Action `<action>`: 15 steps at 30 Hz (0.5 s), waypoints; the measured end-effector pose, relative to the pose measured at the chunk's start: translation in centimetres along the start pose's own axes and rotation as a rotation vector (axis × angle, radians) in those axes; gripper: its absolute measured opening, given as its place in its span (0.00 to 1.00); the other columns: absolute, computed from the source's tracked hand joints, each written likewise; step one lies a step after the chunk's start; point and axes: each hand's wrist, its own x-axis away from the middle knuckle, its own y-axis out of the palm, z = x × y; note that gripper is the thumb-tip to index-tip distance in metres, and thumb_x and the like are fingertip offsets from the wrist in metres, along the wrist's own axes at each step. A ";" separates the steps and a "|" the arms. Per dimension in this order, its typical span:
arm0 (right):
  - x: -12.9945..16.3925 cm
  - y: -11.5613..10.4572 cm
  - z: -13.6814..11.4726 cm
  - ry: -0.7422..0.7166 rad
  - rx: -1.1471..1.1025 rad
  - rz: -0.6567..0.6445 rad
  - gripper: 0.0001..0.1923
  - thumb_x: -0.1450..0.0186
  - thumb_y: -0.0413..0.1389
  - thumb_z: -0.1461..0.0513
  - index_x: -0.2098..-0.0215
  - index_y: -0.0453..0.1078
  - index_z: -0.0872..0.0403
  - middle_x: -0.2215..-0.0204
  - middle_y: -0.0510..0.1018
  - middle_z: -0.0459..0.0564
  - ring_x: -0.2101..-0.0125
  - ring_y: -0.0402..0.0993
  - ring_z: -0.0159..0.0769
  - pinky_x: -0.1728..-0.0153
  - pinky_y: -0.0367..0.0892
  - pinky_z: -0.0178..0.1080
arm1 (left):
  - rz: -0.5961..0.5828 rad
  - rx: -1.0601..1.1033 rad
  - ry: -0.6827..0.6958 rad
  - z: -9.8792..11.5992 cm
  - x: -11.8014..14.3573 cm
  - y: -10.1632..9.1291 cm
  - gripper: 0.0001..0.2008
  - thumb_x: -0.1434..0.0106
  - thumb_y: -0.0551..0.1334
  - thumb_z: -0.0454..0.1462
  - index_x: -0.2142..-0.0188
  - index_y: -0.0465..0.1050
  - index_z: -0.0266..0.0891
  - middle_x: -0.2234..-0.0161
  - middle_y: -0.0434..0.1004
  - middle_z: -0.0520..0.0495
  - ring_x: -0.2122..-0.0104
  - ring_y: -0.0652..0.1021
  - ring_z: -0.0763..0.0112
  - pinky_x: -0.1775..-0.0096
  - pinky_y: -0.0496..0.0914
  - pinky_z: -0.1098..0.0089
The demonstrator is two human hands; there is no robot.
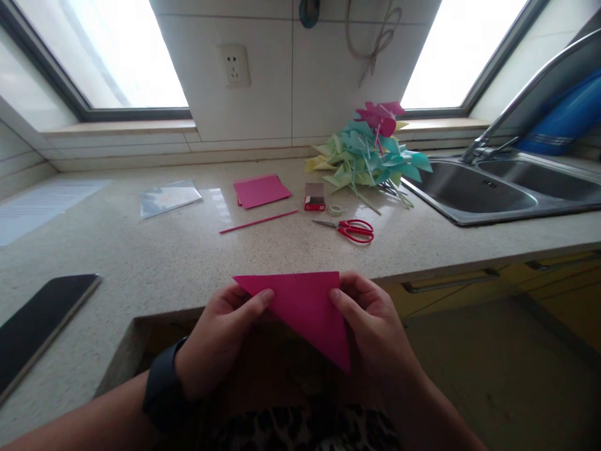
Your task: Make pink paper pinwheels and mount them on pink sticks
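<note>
A pink sheet of paper [307, 307], folded into a triangle, is held up in front of the counter's near edge. My left hand [230, 326] pinches its left corner, thumb on the face toward me and the fingers mostly hidden behind. At the upper right corner, my right hand [370, 319] pinches the same sheet between thumb and fingers. The triangle's lowest point hangs beside my right palm. Beyond it on the counter lie a thin pink stick [258, 222] and red-handled scissors [352, 230]. A small stack of pink paper [261, 191] rests farther back.
Near the scissors are a small red box [314, 197] and a roll of tape [335, 210]. Paper pinwheels [366, 153] are piled by the metal sink [488, 216]. A clear plastic packet [169, 198], printed sheets [42, 203] and a dark flat object [47, 319] lie leftward.
</note>
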 end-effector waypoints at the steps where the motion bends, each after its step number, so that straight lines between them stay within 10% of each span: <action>1: 0.0 0.1 0.0 -0.003 -0.002 -0.002 0.06 0.36 0.65 0.56 0.64 0.76 0.50 0.71 0.78 0.43 0.72 0.69 0.27 0.72 0.64 0.28 | 0.008 -0.008 0.000 0.0 0.0 0.0 0.09 0.35 0.68 0.39 0.56 0.82 0.40 0.60 0.85 0.46 0.61 0.83 0.66 0.55 0.75 0.68; 15: 0.5 0.9 -1.1 -0.011 0.037 0.050 0.10 0.35 0.64 0.54 0.68 0.74 0.52 0.75 0.73 0.42 0.78 0.62 0.24 0.79 0.59 0.27 | 0.088 0.022 0.002 0.8 0.5 0.9 0.08 0.43 0.74 0.39 0.64 0.84 0.40 0.68 0.85 0.48 0.66 0.83 0.67 0.58 0.76 0.70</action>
